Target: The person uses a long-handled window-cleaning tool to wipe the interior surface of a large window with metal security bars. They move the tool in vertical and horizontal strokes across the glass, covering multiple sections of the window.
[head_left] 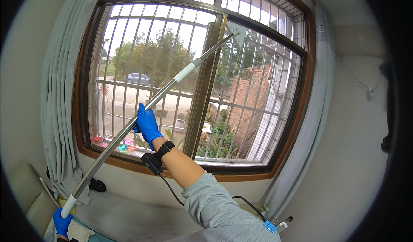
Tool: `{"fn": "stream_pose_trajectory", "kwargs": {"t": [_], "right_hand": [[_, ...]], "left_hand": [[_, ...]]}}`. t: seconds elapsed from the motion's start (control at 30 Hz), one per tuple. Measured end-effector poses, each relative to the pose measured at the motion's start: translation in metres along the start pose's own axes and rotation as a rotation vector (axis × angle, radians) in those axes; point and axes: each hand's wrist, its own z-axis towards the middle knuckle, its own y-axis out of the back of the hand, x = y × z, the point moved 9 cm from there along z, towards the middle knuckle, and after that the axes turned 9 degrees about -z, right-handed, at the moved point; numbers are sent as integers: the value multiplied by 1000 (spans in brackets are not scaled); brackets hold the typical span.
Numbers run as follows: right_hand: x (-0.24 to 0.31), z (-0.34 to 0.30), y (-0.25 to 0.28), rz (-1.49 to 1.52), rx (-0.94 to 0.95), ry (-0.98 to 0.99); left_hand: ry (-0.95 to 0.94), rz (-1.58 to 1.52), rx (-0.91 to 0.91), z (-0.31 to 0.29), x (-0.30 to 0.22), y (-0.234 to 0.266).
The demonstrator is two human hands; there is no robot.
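Observation:
A mop with a long silver telescopic pole [112, 145] slants up from the lower left to the window. Its flat, pale green triangular head [236, 34] lies at the top of the right-hand window pane, beside the middle frame. My right hand [147, 126], in a blue glove, is closed around the middle of the pole. Low at the left, my left hand [62, 223], also gloved in blue, grips the white end of the handle [69, 206]. A black strap and a small black box with a cable sit on my right wrist.
A brown-framed sliding window [206, 87] has metal bars outside. Grey curtains [64, 87] hang on both sides. Below stands a bed [142, 212] with a padded headboard [32, 194] at the left and a patterned pillow [81, 232]. Colourful flower decorations [126, 147] stick to the lower left glass.

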Motion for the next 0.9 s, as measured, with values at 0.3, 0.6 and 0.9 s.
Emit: {"fn": "stream_pose_trajectory", "kwargs": {"t": [0.3,0.6,0.9], "right_hand": [[3,-5,-25,84,49,-6],[-12,-34,-57,158,278,-91],[-9,-77,-76,224,486,-125]], "left_hand": [[-122,143,-84,0,-9,27],[-115,271,-181,-13,34,71],[-157,490,-127,-50,-34,104]]}}
